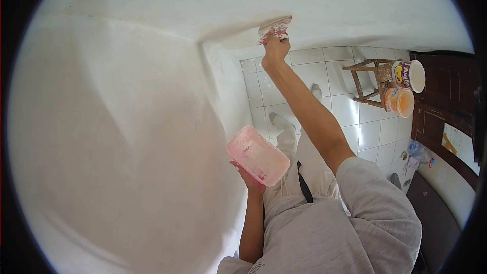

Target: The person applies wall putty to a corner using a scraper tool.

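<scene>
My right hand point(276, 49) reaches far forward, its fingers closed on a putty scraper point(274, 26) with a smeared red and white blade. The scraper's edge lies against the white wall point(223, 0), near the corner where two walls meet. Close to my body, my left hand point(249, 177) grips a pink rectangular plastic tray point(259, 156) from below and the side. Whitish paste coats the inside of the tray, and most of my left fingers are hidden under it.
A wooden stool point(368, 80) stands on the white tiled floor point(309, 66) to the right. Beside it are a white bucket point(417, 76) and an orange tub point(401, 102). A brown door point(446, 81) and a plastic bottle point(418, 152) are farther right. The left wall point(127, 137) runs close by my left arm.
</scene>
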Available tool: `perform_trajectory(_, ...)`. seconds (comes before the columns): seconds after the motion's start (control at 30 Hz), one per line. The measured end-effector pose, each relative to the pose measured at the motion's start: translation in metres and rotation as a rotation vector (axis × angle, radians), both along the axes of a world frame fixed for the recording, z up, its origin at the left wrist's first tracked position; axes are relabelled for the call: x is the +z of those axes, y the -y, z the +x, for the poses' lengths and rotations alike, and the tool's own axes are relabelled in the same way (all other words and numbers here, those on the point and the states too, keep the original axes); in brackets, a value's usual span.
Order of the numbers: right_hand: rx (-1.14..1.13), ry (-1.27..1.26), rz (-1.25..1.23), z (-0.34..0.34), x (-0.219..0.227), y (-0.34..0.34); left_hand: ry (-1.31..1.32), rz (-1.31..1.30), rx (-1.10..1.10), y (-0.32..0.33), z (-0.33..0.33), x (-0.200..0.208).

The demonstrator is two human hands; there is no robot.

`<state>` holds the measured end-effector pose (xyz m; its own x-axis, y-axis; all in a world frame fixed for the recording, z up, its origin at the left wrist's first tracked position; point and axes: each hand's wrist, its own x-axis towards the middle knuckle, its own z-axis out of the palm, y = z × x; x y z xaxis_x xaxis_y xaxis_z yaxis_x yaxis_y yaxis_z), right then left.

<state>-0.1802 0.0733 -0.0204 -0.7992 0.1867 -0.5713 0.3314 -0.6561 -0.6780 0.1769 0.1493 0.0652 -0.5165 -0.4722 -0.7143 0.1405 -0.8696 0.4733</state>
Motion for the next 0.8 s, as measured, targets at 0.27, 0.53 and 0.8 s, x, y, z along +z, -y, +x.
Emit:
perform_trajectory(0.27, 0.21, 0.336, -0.258, 0.014, -0.061, -0.045, -0.023, -0.031, 0.015, -0.004, 0.002, 0.003)
perform_trajectory(0.53, 0.278, 0.263, -0.329, -0.05, -0.086, -0.062, 0.032, -0.02, 0.034, -0.003, 0.011, -0.005)
perform_trajectory(0.8, 0.22, -0.035, -0.398, -0.029, 0.084, -0.113, -0.016, 0.021, 0.027, -0.002, 0.005, -0.001)
